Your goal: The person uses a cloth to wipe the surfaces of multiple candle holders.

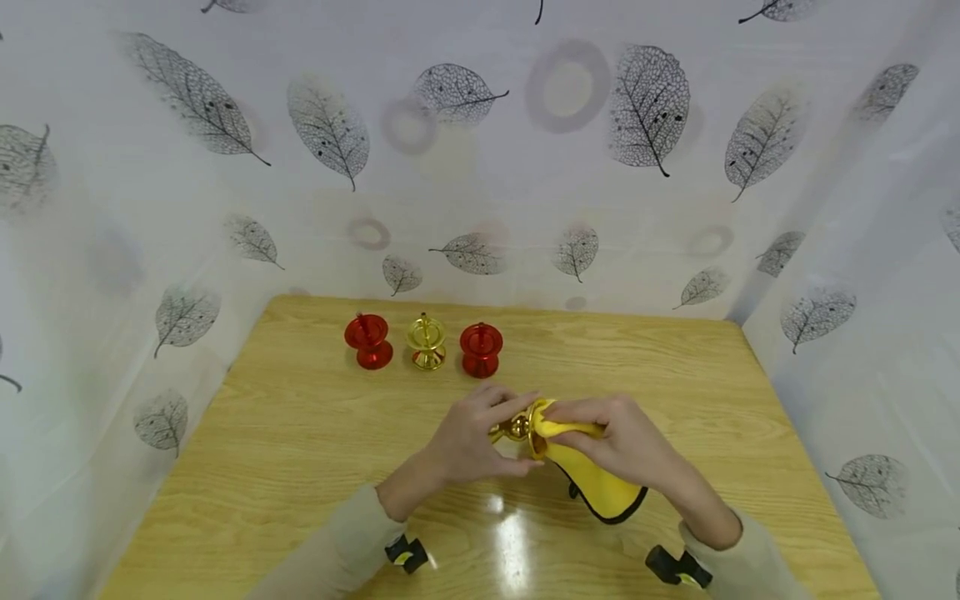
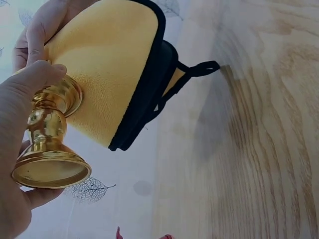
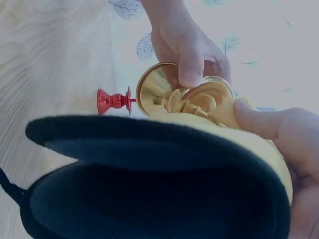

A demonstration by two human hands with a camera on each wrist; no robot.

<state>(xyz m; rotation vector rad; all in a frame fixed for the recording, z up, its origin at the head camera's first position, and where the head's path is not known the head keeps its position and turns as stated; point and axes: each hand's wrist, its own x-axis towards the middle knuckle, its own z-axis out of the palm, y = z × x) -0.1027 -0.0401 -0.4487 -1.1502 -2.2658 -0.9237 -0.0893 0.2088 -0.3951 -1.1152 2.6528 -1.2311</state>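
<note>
My left hand [image 1: 471,437] grips a shiny gold candle holder [image 2: 48,124], tipped on its side so its dish faces right in the head view. Its round, hollow base shows in the left wrist view, with the left thumb by the dish. Between thumb and fingers, my right hand [image 1: 628,437] pinches a folded yellow cloth [image 1: 603,483] with black edging. The pinched part of the cloth presses into the dish, and the rest hangs below the right hand. In the right wrist view the cloth's dark underside [image 3: 149,194] covers much of the picture.
Toward the back of the wooden table [image 1: 637,358] stand three upright candle holders in a row: a red one [image 1: 374,353], a gold one [image 1: 428,357] and another red one [image 1: 481,362]. A leaf-patterned white curtain [image 1: 480,183] hangs behind and along both sides.
</note>
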